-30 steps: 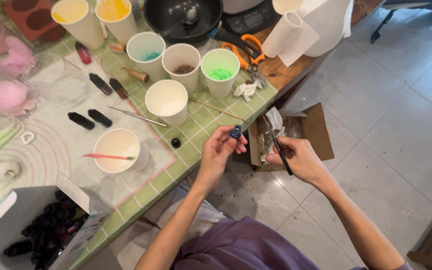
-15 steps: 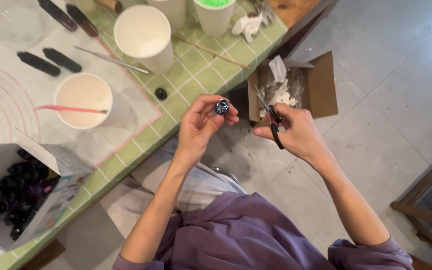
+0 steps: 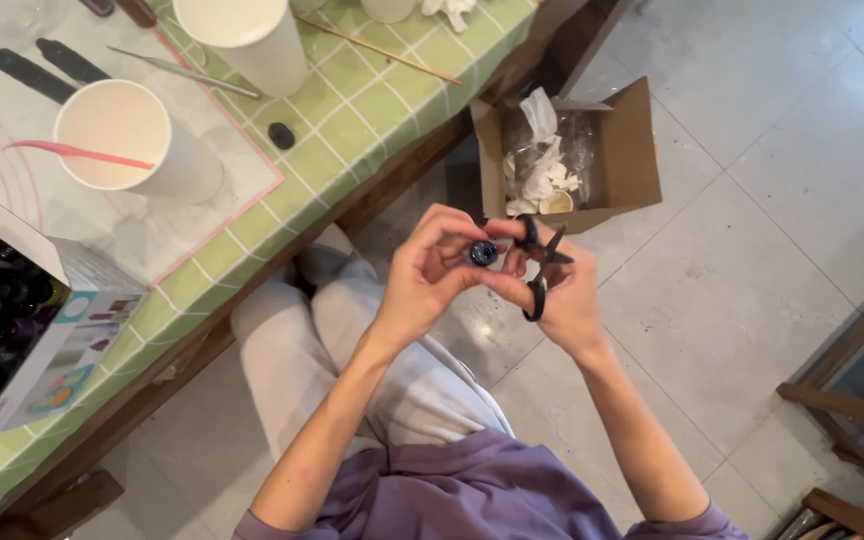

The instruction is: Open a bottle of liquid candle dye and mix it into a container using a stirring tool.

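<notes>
Dark, the small round bottle (image 3: 483, 252) sits pinched between the closed fingers of the left hand (image 3: 430, 275) and right hand (image 3: 552, 290), which also grips black scissors (image 3: 540, 270), above the floor beside the green-tiled tabletop (image 3: 352, 120).

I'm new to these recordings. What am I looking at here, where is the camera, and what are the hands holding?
No machine here: a seated person works with bare hands, filmed by a camera on their head looking down. The left hand pinches a small dark bottle over the lap. The right hand meets it there, with black scissors hooked on its fingers. On the green tiled table stand paper cups, a box of dark bottles and some sticks. A cardboard box of scraps sits on the floor.
</notes>
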